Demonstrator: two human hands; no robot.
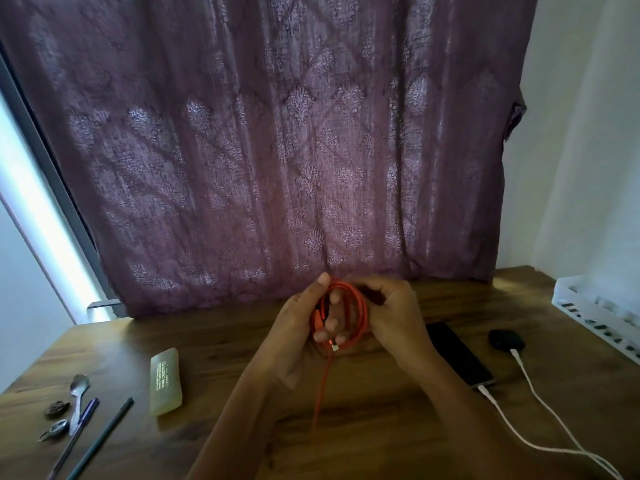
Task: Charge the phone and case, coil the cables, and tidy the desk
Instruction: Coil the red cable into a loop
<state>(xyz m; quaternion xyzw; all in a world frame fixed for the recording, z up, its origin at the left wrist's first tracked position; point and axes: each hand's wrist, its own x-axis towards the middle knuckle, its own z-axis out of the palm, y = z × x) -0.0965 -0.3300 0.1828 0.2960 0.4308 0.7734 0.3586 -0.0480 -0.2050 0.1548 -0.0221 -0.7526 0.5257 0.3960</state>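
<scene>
Above mid-desk (381,403), the left hand (304,320) keeps its fingers inside the red cable (360,306) loops, as a former. The right hand (394,313) curls round the loops' right side, probably guiding the wrap. 1 tail hangs loose. The phone (457,355) and case (505,339) lie plugged in at right.

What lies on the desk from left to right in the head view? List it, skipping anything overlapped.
Spoon, pale translucent box, orange cable coil, phone, black case, white tray.
</scene>
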